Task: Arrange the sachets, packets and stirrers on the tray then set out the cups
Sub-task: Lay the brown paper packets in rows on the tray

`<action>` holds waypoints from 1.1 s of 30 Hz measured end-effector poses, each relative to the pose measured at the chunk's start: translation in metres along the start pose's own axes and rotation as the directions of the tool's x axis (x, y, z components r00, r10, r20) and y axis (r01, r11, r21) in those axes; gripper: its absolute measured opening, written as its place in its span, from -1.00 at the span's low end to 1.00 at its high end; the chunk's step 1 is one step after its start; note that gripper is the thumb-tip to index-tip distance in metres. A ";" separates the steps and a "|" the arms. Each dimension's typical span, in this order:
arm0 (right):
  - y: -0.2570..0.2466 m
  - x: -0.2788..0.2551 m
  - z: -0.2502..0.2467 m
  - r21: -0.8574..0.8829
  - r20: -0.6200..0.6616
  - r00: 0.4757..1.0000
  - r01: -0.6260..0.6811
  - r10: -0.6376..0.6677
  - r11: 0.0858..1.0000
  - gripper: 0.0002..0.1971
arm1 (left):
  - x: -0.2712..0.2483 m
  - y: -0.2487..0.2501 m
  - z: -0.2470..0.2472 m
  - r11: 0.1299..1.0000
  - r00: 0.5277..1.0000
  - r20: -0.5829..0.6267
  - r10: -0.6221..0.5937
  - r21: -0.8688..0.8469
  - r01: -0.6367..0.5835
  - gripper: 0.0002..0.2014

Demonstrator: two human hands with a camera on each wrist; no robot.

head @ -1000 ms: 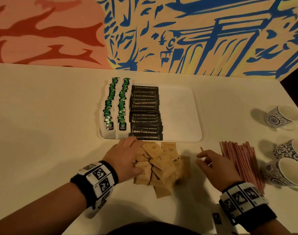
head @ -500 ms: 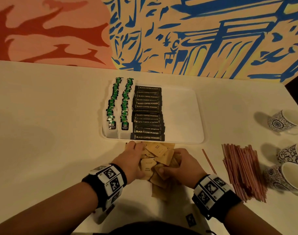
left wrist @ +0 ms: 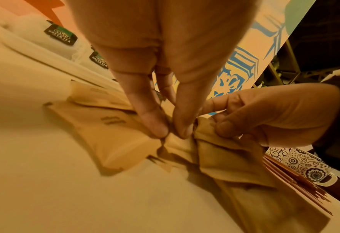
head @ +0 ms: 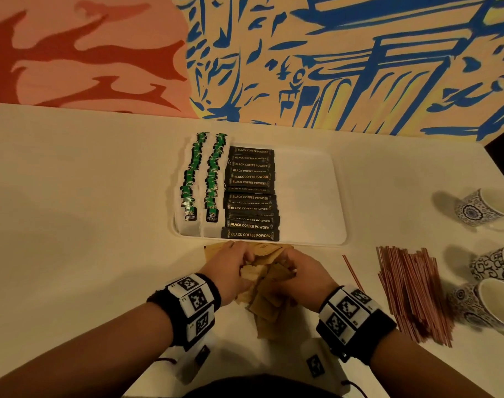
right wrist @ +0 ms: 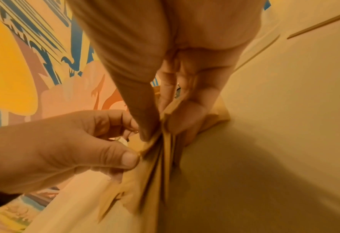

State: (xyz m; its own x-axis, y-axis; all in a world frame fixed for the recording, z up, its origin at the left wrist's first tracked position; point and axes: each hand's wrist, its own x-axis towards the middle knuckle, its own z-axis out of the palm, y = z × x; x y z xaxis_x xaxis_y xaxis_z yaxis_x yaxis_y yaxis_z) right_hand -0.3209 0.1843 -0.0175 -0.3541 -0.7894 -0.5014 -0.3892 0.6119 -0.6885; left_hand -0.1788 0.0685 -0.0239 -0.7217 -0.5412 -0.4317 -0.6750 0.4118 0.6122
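Observation:
A white tray [head: 308, 196] holds two rows of green tea bags [head: 199, 173] and a column of black coffee sachets [head: 252, 196]. Just in front of it lies a heap of brown sachets [head: 269, 300]. My left hand [head: 230, 268] and right hand [head: 296, 274] close in on the heap from both sides. In the left wrist view my left hand [left wrist: 173, 134] pinches the brown sachets [left wrist: 113, 135] between thumb and fingertips. In the right wrist view my right hand [right wrist: 161, 130] grips a bunched stack of them on edge [right wrist: 165, 165].
A bundle of red-brown stirrers [head: 411, 291] lies right of the hands, with one loose stirrer [head: 352, 271] beside it. Three patterned cups [head: 480, 208] [head: 494, 265] [head: 486, 305] stand at the far right edge. A painted wall rises behind the table.
My right hand came left from the stirrers to the brown sachets. Both hands have drawn together and bunched the spread heap into a tighter stack.

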 end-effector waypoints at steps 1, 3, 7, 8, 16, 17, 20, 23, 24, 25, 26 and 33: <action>0.003 0.001 -0.002 0.016 -0.006 1.000 -0.002 0.002 1.000 -0.69 | 0.000 -0.001 0.000 1.000 1.000 0.005 -0.001 -0.001 0.001 -0.57; 0.009 0.000 -0.009 0.057 -0.024 1.000 -0.014 0.016 0.998 -0.74 | 0.000 -0.001 -0.001 1.000 1.000 0.018 0.003 0.003 -0.003 -0.59; 0.017 -0.004 -0.019 0.175 -0.046 0.997 -0.051 0.060 0.983 -0.73 | 0.002 -0.003 -0.003 1.000 1.000 0.024 0.017 0.019 -0.017 -0.61; 0.019 -0.004 -0.020 0.190 -0.048 0.997 -0.050 0.060 0.980 -0.73 | 0.001 -0.002 -0.004 0.999 0.999 0.026 0.038 0.027 -0.039 -0.62; 0.036 -0.006 -0.038 0.272 -0.169 0.983 -0.029 0.077 0.962 -0.60 | -0.017 0.025 -0.007 0.751 0.880 0.261 0.398 0.458 -0.476 -0.66; 0.038 -0.006 -0.042 0.259 -0.199 0.977 -0.019 0.073 0.966 -0.59 | -0.016 0.028 -0.007 0.701 0.852 0.305 0.426 0.484 -0.524 -0.64; 0.044 -0.006 -0.052 0.208 -0.295 0.955 0.024 0.039 0.978 -0.57 | -0.009 0.034 0.002 0.478 0.712 0.494 0.499 0.528 -0.702 -0.46; 0.046 -0.005 -0.055 0.165 -0.349 0.937 0.054 0.007 0.985 -0.57 | -0.002 0.038 0.010 0.264 0.617 0.630 0.472 0.567 -0.780 -0.22; 0.047 -0.004 -0.055 0.164 -0.359 0.933 0.059 0.004 0.985 -0.58 | 0.000 0.038 0.012 0.245 0.614 0.647 0.451 0.572 -0.783 -0.15; 0.048 -0.004 -0.055 0.168 -0.364 0.931 0.061 0.005 0.984 -0.58 | 0.001 0.038 0.013 0.228 0.610 0.663 0.434 0.575 -0.786 -0.08; 0.049 -0.005 -0.055 0.172 -0.366 0.931 0.061 0.007 0.983 -0.58 | 0.001 0.038 0.015 0.201 0.600 0.679 0.423 0.575 -0.793 -0.04; 0.056 -0.003 -0.052 0.249 -0.378 0.925 0.070 0.030 0.966 -0.58 | -0.003 0.040 0.017 0.216 0.601 0.685 0.412 0.568 -0.795 -0.26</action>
State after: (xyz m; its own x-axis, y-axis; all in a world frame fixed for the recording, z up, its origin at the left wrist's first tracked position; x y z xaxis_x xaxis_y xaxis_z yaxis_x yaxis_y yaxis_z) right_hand -0.3858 0.2238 -0.0270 -0.6606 -0.6938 -0.2868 -0.1894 0.5237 -0.8306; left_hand -0.2061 0.0993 -0.0090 -0.8172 0.3465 -0.4605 0.3406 0.9350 0.0990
